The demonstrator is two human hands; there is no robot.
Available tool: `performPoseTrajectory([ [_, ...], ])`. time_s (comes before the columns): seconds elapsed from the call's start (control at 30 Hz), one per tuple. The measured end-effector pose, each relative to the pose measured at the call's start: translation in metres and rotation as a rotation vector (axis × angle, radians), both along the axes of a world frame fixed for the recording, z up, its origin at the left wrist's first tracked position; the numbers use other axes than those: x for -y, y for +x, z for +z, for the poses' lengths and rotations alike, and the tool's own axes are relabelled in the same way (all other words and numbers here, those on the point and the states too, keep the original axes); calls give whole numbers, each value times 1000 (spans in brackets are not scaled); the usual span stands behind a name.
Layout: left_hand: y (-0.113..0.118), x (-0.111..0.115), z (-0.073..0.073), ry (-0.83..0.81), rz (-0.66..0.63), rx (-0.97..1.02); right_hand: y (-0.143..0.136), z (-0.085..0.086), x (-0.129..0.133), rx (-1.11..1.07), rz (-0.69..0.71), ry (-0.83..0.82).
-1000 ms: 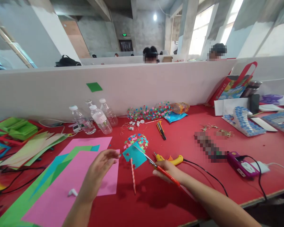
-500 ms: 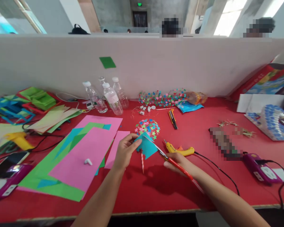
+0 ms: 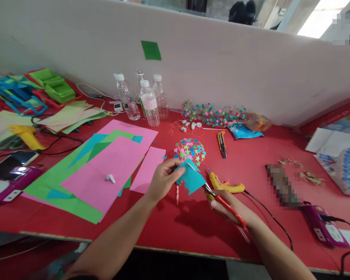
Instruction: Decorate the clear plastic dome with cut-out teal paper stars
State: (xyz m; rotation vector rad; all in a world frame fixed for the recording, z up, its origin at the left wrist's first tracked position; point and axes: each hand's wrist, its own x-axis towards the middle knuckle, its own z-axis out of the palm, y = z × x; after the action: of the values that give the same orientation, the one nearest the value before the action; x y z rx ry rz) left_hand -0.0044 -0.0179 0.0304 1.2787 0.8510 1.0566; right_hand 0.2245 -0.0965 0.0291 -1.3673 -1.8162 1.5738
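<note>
Between the fingers and thumb of my left hand is a small piece of blue paper with a jagged lower edge. My right hand grips red-handled scissors; their blades reach over and behind the paper. Just beyond the paper lies a round patch of colourful paper stars. A pencil with a red and white pattern rests on the table below my left hand. Close to my right hand sits a yellow glue gun with a black cord.
Pink paper and green sheets are stacked at the left, an earbud on top. Several plastic bottles stand by the partition. A yellow utility knife, a star-covered bottle and a purple device lie farther right.
The camera view has tilted down and turned, so the table sits differently in the frame. Both hands still hold the blue paper and scissors, with the blades shifted slightly on the paper.
</note>
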Motion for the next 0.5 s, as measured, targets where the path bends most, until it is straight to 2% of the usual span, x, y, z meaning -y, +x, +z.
performPoseTrajectory([
  [0.23,0,-1,-2,-37,-15,37,-1,-7,0,-29,24,33],
  [0.5,4,2,-5,-14,47,35,-6,-14,2,-2,-20,-18],
])
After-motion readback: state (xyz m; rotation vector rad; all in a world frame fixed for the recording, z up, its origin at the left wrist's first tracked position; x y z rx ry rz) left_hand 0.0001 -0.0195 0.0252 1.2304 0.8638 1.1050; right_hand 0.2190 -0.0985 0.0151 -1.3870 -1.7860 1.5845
